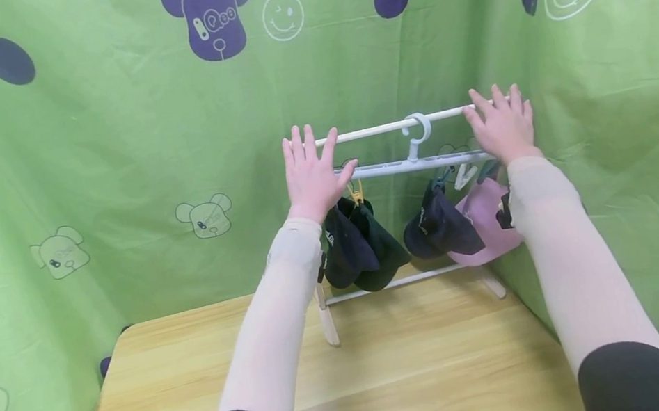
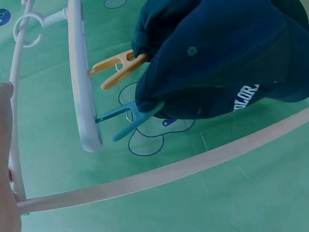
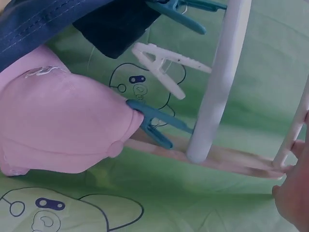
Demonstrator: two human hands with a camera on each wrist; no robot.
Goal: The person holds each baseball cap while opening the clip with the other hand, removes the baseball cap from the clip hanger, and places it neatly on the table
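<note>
My left hand (image 1: 315,183), fingers spread and mostly straight, rests at the left end of the white top rod (image 1: 370,132) of a small rack. At the rod's right end lies my right hand (image 1: 507,128), its fingers extended over it. Between them a pale blue clip hanger (image 1: 387,168) hangs from the rod by its hook. Clipped below it are a navy cap (image 1: 345,249), a dark green cap (image 1: 384,247), another navy cap (image 1: 441,225) and a pink cap (image 3: 67,121). A yellow clip (image 2: 120,67) and teal clips (image 3: 159,121) pinch caps; a white clip (image 3: 164,67) holds nothing.
The rack's wooden foot (image 1: 328,318) and lower white bar (image 1: 416,278) stand at the back of a wood-grain table (image 1: 216,390). Green printed curtains (image 1: 126,157) surround the table at the back and sides, close to the rack's right end.
</note>
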